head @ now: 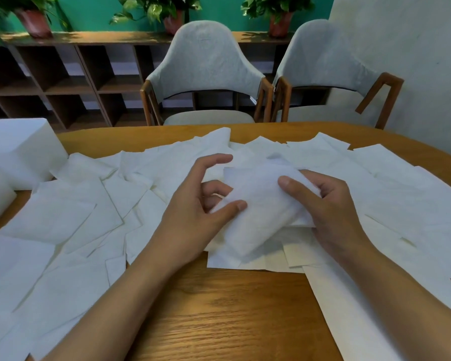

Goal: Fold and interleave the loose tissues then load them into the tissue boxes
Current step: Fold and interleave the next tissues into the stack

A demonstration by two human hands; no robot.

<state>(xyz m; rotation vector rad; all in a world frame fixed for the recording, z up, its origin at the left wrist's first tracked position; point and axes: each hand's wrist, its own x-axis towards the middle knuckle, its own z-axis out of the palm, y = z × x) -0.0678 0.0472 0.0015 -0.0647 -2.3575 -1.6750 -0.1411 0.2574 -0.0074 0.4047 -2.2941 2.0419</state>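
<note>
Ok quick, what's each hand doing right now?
Left hand: pinching the edge of the folded tissue.
Right hand: gripping the same folded tissue, thumb on top.

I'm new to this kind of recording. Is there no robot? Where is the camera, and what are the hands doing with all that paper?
No robot: one person, filmed by a wide-angle camera worn on the head, looking down at their own hands. The left hand and right hand both hold a folded tissue, thumbs on top, over a wooden table. Many loose tissues lie spread across it. Some white blocks stand at the far left; I cannot tell whether they are boxes. Two chairs stand behind.
</note>
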